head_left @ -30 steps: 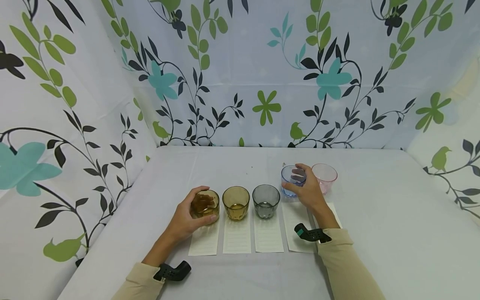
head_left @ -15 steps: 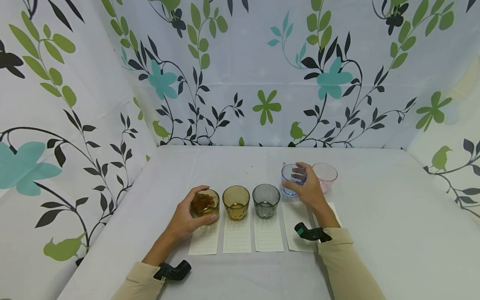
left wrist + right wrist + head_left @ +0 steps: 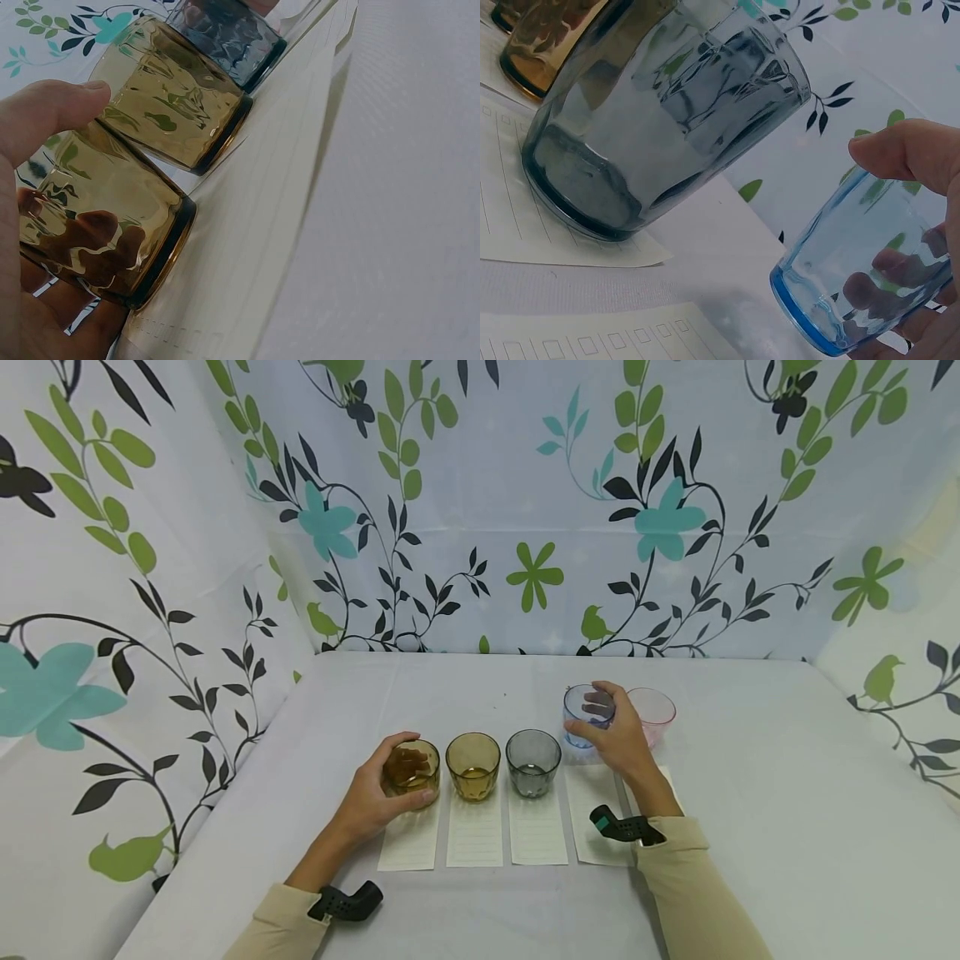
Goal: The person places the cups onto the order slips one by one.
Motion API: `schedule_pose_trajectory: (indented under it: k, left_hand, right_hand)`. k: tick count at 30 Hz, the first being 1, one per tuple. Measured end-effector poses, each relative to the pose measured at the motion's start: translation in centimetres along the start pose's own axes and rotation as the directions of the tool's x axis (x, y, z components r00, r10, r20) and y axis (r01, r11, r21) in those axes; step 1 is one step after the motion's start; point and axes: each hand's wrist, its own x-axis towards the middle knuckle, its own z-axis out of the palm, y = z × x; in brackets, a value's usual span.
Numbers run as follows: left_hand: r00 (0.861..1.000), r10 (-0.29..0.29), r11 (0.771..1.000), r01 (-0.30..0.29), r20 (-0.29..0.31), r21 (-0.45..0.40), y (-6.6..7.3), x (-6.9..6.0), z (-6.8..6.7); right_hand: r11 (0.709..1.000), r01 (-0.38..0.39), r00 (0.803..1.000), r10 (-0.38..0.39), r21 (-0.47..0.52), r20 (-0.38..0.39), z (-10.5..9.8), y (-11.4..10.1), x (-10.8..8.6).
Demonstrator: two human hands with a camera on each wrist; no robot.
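My left hand [image 3: 385,785] grips a dark amber glass [image 3: 112,225], fingers round its far side and thumb at the near side. This glass stands at the left end of a row, at the top of a lined paper slip [image 3: 408,843]. My right hand [image 3: 617,732] holds a clear blue glass [image 3: 855,255] between thumb and fingers, behind another slip [image 3: 596,806]. Whether its base touches the table I cannot tell. Between the hands stand a yellow-amber glass [image 3: 472,766] and a grey glass [image 3: 533,763], both upright.
A pink glass [image 3: 654,714] stands just right of my right hand, partly hidden by it. More lined slips lie under the middle glasses, such as one slip [image 3: 538,835]. A white cloth [image 3: 787,793] covers the table, with a patterned curtain [image 3: 450,460] behind.
My right hand and the blue glass have shifted very slightly up in the head view. The left hand and the other glasses stay in place.
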Motion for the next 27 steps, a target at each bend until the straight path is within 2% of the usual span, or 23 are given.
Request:
schedule_pose_trajectory:
  k: [15,22,27]
  left_hand:
    - [1.0,0.01,1.0,-0.01,-0.003,0.005,-0.2,-0.1,0.0]
    - [1.0,0.019,1.0,-0.019,-0.004,0.005,-0.3,0.0,0.0]
    - [1.0,0.021,1.0,-0.021,-0.004,0.009,-0.2,0.0,0.0]
  right_hand:
    - [0.999,0.048,0.998,-0.049,-0.013,-0.028,-0.7,-1.3,-0.5]
    - [0.992,0.121,0.992,-0.122,-0.033,-0.039,-1.4,-2.7,-0.9]
    - [0.989,0.146,0.988,-0.147,-0.031,-0.041,-1.9,-3.5,-1.1]
